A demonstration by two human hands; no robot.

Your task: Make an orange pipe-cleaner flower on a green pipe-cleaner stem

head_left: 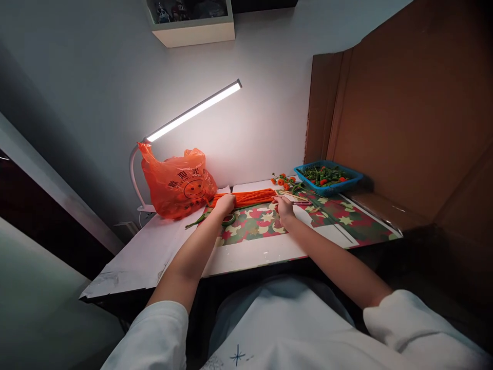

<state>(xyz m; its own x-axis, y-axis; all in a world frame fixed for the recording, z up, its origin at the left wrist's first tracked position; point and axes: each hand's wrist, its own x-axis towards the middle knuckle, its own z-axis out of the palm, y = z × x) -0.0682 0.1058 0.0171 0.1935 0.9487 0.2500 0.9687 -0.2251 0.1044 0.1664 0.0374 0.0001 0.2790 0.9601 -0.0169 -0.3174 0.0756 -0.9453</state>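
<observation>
A long bundle of fuzzy orange stems, which look like pipe cleaners [252,197], lies across the back of the table. At its left end is my left hand [225,204], fingers curled closed. My right hand [285,207] is pinched closed by the bundle's right end. A thin green strand runs along the bundle's front edge between the two hands; whether either hand grips it is hidden. Just below my left hand lies a roll of green tape [228,220], with a green stem piece [195,221] to its left. A pink-handled tool [302,203] lies right of my right hand.
Orange flowers on green stems [284,182] lie behind the bundle. A blue basket [327,190] holds green and orange pieces at the back right. An orange plastic bag [179,185] stands left, under a lit lamp [194,110]. A cardboard panel [404,113] walls the right side.
</observation>
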